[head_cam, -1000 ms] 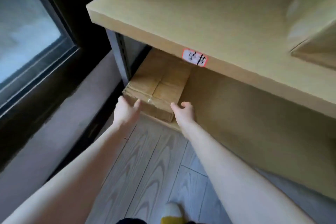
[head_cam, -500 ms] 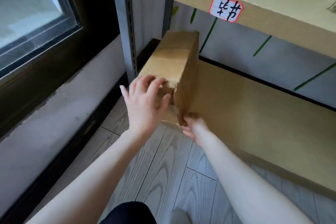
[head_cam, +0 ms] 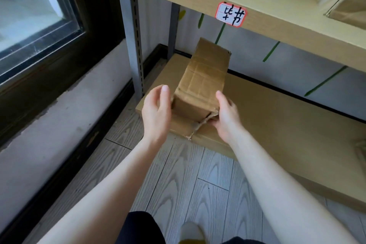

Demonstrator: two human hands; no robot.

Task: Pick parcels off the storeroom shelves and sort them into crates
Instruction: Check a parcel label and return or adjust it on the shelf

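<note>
- Left hand — its grip is loose and cupped at the parcel's left side, no longer spread over the near end.
- Right hand grips the torn near-right corner, thumb up the side.
- Parcel, flat a second ago, now sits far end up at the front of the bottom shelf — probably almost ready to carry; no crate shows.
- Above, a red-edged label.
</note>
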